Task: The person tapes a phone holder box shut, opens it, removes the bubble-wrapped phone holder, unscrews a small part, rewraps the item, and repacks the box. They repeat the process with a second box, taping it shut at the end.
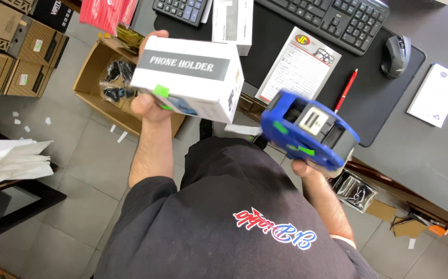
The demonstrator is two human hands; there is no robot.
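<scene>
In the head view, the left hand [149,106] grips a white rectangular cardboard box [188,77] with a green sticker, at upper centre of the frame. The right hand [306,168] is closed around a blue plastic label gun [309,129], just right of the box, not touching it. The labelling step seems to be in hand; the next move would need the gun pressed flat on a box face.
</scene>
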